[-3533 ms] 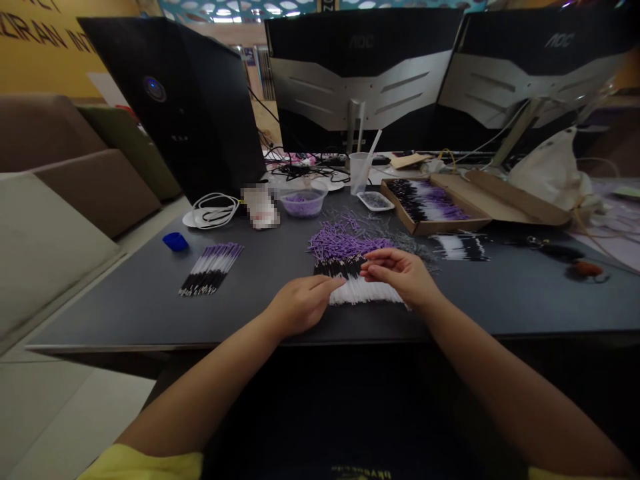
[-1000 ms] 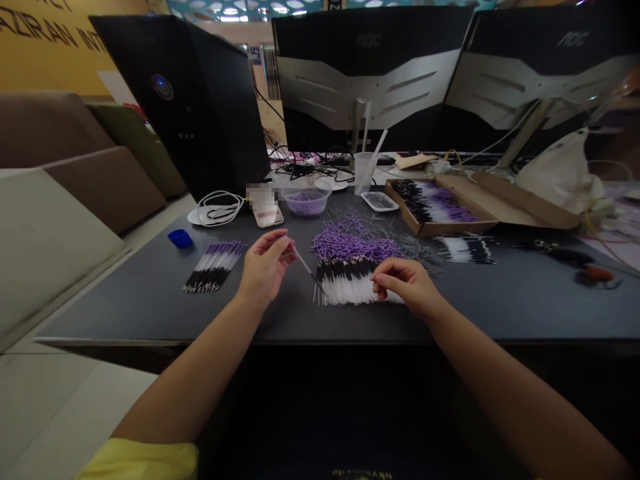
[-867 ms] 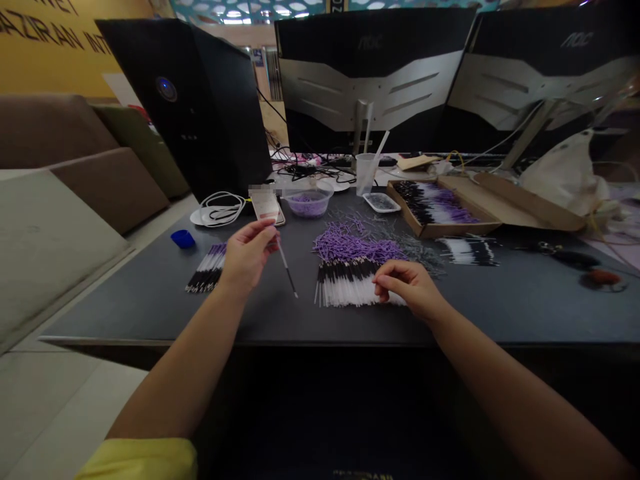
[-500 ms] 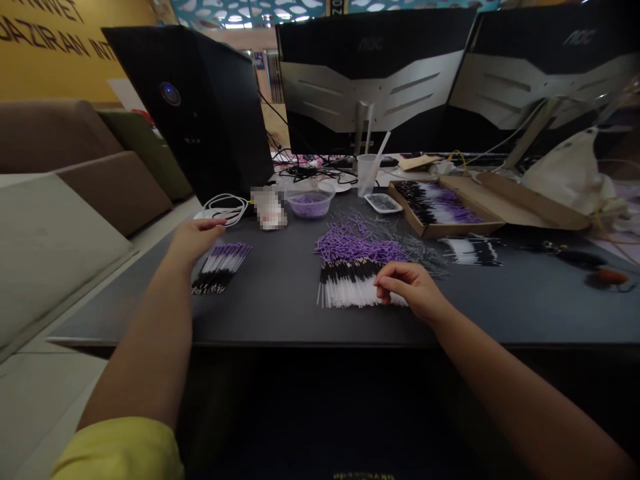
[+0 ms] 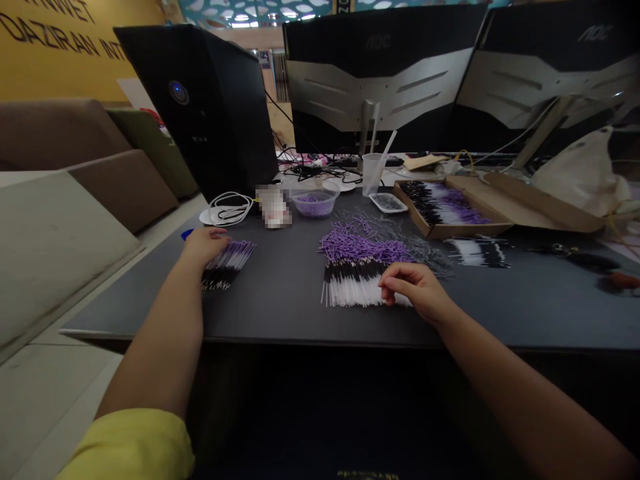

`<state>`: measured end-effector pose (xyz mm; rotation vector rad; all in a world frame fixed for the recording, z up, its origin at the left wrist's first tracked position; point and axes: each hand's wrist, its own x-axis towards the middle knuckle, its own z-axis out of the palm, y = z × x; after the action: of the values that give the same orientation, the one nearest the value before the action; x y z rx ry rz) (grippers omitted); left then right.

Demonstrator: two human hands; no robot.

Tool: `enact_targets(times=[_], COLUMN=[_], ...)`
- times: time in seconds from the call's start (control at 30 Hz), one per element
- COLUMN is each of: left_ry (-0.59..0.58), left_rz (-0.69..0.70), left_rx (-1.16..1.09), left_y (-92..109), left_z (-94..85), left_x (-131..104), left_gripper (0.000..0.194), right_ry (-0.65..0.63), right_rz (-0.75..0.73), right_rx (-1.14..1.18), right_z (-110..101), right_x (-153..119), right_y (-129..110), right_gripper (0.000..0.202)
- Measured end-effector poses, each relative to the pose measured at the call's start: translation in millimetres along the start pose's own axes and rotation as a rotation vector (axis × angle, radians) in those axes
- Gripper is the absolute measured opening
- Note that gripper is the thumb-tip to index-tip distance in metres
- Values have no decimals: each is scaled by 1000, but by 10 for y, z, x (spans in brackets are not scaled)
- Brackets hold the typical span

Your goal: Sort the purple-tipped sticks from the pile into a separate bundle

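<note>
My left hand [image 5: 206, 245] is at the upper left edge of a small row of purple, white and black sticks [image 5: 230, 265]; its fingers are together, and anything between them is hidden. A blue object [image 5: 187, 234] shows just behind that hand. My right hand [image 5: 413, 288] is curled, thumb against fingers, over the right end of a wider row of black-and-white sticks [image 5: 353, 283]; what it pinches is too small to make out. Loose purple pieces [image 5: 355, 241] lie heaped behind this row, with grey pieces [image 5: 433, 253] to their right.
Further back stand a clear bowl of purple pieces [image 5: 315, 202], a cup [image 5: 371, 175], a small white tray [image 5: 389, 203] and an open cardboard box [image 5: 463, 230] of sticks. More sticks [image 5: 477, 253] lie in front of the box. A black computer case [image 5: 220, 113] and monitors [image 5: 380, 80] stand behind.
My left hand has lowered toward the small row, and the blue object has come into sight behind it. The whole view has shifted slightly; my right hand keeps its curled pose.
</note>
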<state>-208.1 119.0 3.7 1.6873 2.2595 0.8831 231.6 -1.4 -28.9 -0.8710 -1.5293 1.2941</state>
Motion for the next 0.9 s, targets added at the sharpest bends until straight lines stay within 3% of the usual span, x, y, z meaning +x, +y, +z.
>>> enact_targets(times=[0.13, 0.27, 0.53, 0.9], left_ry=[-27, -86, -117, -164], left_rz=[-5, -14, 29, -45], left_rx=[81, 159, 224, 286], left_y=[-24, -78, -86, 4], left_z=[-92, -164, -136, -136], left_x=[-63, -164, -219, -275], left_gripper=[19, 27, 26, 23], right_ry=[-3, -3, -10, -9], right_rz=[-2, 7, 4, 4], right_rx=[7, -5, -22, -18], right_z=[6, 7, -4, 4], right_x=[-4, -1, 0, -8], right_y=[-3, -11, -4, -8], right_gripper=[16, 17, 16, 16])
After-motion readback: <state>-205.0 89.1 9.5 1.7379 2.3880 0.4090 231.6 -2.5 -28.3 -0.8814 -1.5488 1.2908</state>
